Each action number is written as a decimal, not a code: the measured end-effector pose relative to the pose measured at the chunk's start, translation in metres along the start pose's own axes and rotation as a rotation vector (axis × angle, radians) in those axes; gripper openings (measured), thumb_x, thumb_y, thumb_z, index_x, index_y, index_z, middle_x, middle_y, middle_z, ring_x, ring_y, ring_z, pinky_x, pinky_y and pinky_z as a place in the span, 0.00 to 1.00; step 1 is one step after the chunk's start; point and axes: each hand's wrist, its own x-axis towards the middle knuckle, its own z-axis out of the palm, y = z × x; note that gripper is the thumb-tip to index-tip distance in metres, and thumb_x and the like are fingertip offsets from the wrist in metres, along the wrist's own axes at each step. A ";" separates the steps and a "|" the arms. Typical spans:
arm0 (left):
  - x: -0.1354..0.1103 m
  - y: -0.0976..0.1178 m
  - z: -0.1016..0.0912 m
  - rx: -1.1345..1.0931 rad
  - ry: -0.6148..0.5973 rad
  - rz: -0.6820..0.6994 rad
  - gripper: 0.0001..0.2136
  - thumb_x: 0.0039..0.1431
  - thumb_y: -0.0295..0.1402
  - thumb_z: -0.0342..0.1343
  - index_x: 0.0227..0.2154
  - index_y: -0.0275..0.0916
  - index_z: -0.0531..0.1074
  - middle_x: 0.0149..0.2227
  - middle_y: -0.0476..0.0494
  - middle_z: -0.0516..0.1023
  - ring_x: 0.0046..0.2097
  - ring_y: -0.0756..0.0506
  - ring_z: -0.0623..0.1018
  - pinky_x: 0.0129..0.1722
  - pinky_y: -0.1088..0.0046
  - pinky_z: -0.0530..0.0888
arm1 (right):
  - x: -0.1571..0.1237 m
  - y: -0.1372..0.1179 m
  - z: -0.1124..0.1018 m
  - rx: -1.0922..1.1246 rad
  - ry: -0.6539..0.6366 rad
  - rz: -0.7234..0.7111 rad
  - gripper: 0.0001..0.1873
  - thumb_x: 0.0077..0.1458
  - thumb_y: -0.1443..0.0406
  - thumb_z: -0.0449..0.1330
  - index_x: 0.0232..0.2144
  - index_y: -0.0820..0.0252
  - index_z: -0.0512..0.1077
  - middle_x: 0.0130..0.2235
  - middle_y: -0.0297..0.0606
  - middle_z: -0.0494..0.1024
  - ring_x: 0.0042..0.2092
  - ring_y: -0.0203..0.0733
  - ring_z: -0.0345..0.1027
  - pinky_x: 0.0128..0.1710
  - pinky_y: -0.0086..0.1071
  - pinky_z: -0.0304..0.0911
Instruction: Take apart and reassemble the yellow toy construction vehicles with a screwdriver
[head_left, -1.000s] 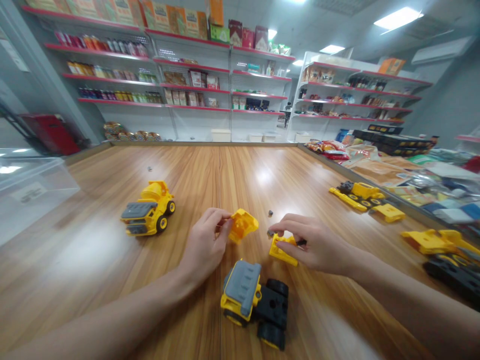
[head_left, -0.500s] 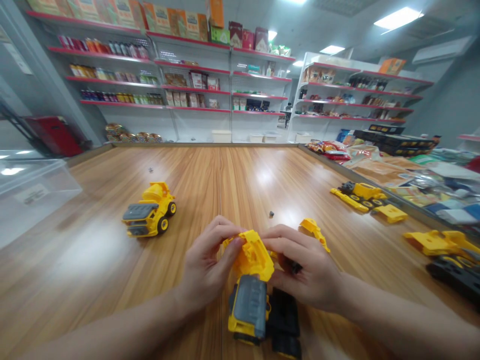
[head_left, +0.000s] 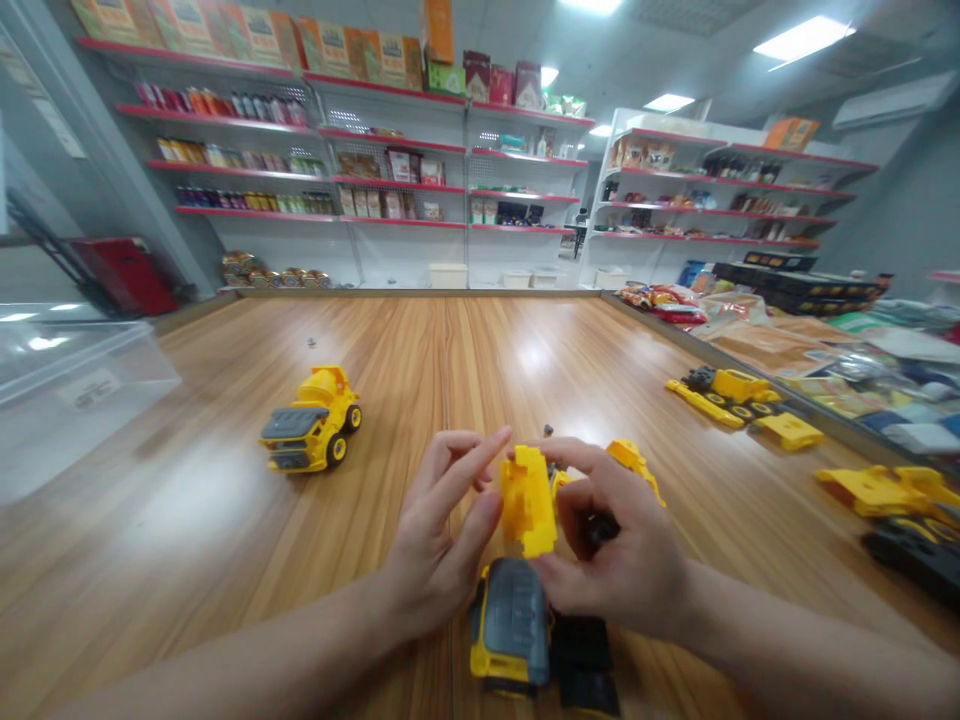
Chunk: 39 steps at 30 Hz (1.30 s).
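My right hand pinches a yellow plastic toy truck part between thumb and fingers, its hollow side partly facing me. Close to that part's left edge, my left hand has its thumb and fingers apart and grips nothing. Below the part sits a toy truck cab with a grey windshield and yellow trim. Black toy pieces lie to the cab's right, partly under my right wrist. Another yellow part shows behind my right hand, which hides some of it.
A yellow toy mixer truck stands on the wooden table at left. More toy vehicle parts and a yellow-and-black toy vehicle lie at right. A clear bin is at the left edge. Packaged goods lie beyond the right rim.
The yellow part has turned in my right hand and now stands more upright. My left fingers have come off it and spread. The view has shifted slightly.
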 end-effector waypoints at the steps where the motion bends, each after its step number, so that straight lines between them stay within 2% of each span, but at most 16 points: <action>1: -0.001 0.003 -0.003 -0.049 -0.034 0.016 0.20 0.66 0.38 0.48 0.59 0.43 0.64 0.45 0.38 0.65 0.45 0.41 0.69 0.44 0.59 0.71 | 0.001 0.001 -0.005 0.005 0.016 0.006 0.33 0.45 0.67 0.66 0.53 0.54 0.61 0.21 0.22 0.64 0.16 0.29 0.51 0.13 0.24 0.45; 3: -0.002 0.008 -0.007 -0.155 -0.172 0.101 0.25 0.60 0.48 0.52 0.55 0.40 0.65 0.45 0.36 0.66 0.45 0.38 0.70 0.44 0.56 0.72 | 0.005 0.003 -0.021 -0.020 0.023 0.002 0.31 0.47 0.65 0.65 0.53 0.54 0.60 0.19 0.22 0.62 0.16 0.31 0.51 0.14 0.25 0.44; 4: -0.002 0.010 -0.008 -0.181 -0.274 0.146 0.25 0.56 0.49 0.54 0.52 0.40 0.67 0.44 0.36 0.67 0.44 0.38 0.71 0.42 0.57 0.73 | 0.007 0.005 -0.030 -0.054 0.010 -0.022 0.30 0.47 0.64 0.64 0.53 0.54 0.61 0.21 0.24 0.63 0.17 0.31 0.52 0.14 0.26 0.45; 6: 0.001 0.012 -0.009 -0.176 -0.473 0.198 0.21 0.52 0.43 0.58 0.47 0.40 0.68 0.40 0.37 0.68 0.39 0.40 0.72 0.34 0.63 0.74 | 0.011 0.009 -0.048 -0.165 -0.087 -0.099 0.30 0.44 0.62 0.66 0.50 0.54 0.64 0.32 0.34 0.71 0.22 0.33 0.58 0.19 0.29 0.52; 7: 0.002 0.012 -0.009 -0.155 -0.529 0.210 0.19 0.50 0.39 0.57 0.44 0.40 0.68 0.37 0.39 0.68 0.36 0.42 0.72 0.30 0.65 0.72 | 0.012 0.011 -0.055 -0.212 -0.172 -0.141 0.29 0.43 0.62 0.67 0.49 0.54 0.65 0.35 0.36 0.72 0.26 0.35 0.62 0.23 0.30 0.57; 9: 0.006 0.007 -0.009 -0.103 -0.545 0.217 0.18 0.44 0.33 0.56 0.41 0.40 0.66 0.34 0.41 0.67 0.31 0.44 0.70 0.26 0.68 0.68 | 0.014 0.014 -0.064 -0.286 -0.358 -0.188 0.28 0.44 0.60 0.68 0.48 0.55 0.67 0.38 0.39 0.72 0.33 0.40 0.65 0.30 0.33 0.61; 11: 0.010 0.001 -0.012 -0.056 -0.494 0.201 0.19 0.40 0.31 0.55 0.40 0.40 0.64 0.32 0.43 0.66 0.30 0.45 0.68 0.25 0.68 0.65 | 0.014 0.014 -0.065 -0.346 -0.513 -0.172 0.27 0.47 0.57 0.67 0.49 0.57 0.67 0.38 0.39 0.73 0.36 0.42 0.67 0.34 0.35 0.62; 15: 0.017 -0.005 -0.020 -0.033 -0.487 0.097 0.18 0.39 0.29 0.55 0.38 0.39 0.62 0.35 0.43 0.65 0.34 0.44 0.68 0.31 0.66 0.67 | 0.011 0.012 -0.053 -0.446 -0.655 -0.081 0.24 0.51 0.55 0.64 0.49 0.58 0.68 0.41 0.41 0.72 0.37 0.43 0.68 0.36 0.36 0.62; 19: 0.021 0.000 -0.023 -0.079 -0.594 0.031 0.19 0.40 0.26 0.55 0.39 0.39 0.63 0.41 0.40 0.64 0.41 0.41 0.68 0.39 0.63 0.70 | 0.010 0.010 -0.042 -0.458 -0.683 -0.072 0.24 0.53 0.53 0.62 0.49 0.58 0.68 0.41 0.41 0.71 0.37 0.43 0.67 0.35 0.36 0.61; 24: 0.024 0.004 -0.023 -0.141 -0.656 -0.047 0.21 0.35 0.24 0.51 0.38 0.39 0.65 0.46 0.38 0.62 0.47 0.39 0.68 0.47 0.58 0.71 | 0.011 0.007 -0.041 -0.454 -0.673 -0.052 0.23 0.55 0.55 0.62 0.50 0.58 0.68 0.44 0.41 0.70 0.39 0.43 0.67 0.38 0.38 0.62; 30: 0.023 -0.001 -0.021 -0.140 -0.657 -0.023 0.22 0.32 0.24 0.50 0.37 0.38 0.70 0.44 0.39 0.63 0.46 0.39 0.69 0.43 0.59 0.72 | 0.010 0.008 -0.039 -0.429 -0.665 0.018 0.22 0.54 0.54 0.64 0.49 0.55 0.70 0.42 0.39 0.70 0.40 0.43 0.67 0.40 0.38 0.63; 35: 0.023 -0.002 -0.020 -0.162 -0.636 0.001 0.21 0.33 0.25 0.50 0.37 0.35 0.72 0.42 0.38 0.65 0.43 0.40 0.70 0.41 0.62 0.72 | 0.010 0.010 -0.038 -0.397 -0.643 0.034 0.23 0.53 0.52 0.66 0.49 0.52 0.72 0.45 0.39 0.69 0.40 0.41 0.67 0.41 0.36 0.63; 39: 0.022 -0.002 -0.021 -0.127 -0.643 0.061 0.23 0.32 0.26 0.50 0.37 0.36 0.73 0.41 0.37 0.68 0.42 0.39 0.71 0.41 0.60 0.71 | 0.011 0.018 -0.042 -0.336 -0.601 0.006 0.28 0.49 0.48 0.67 0.48 0.56 0.73 0.45 0.40 0.70 0.41 0.42 0.67 0.40 0.35 0.64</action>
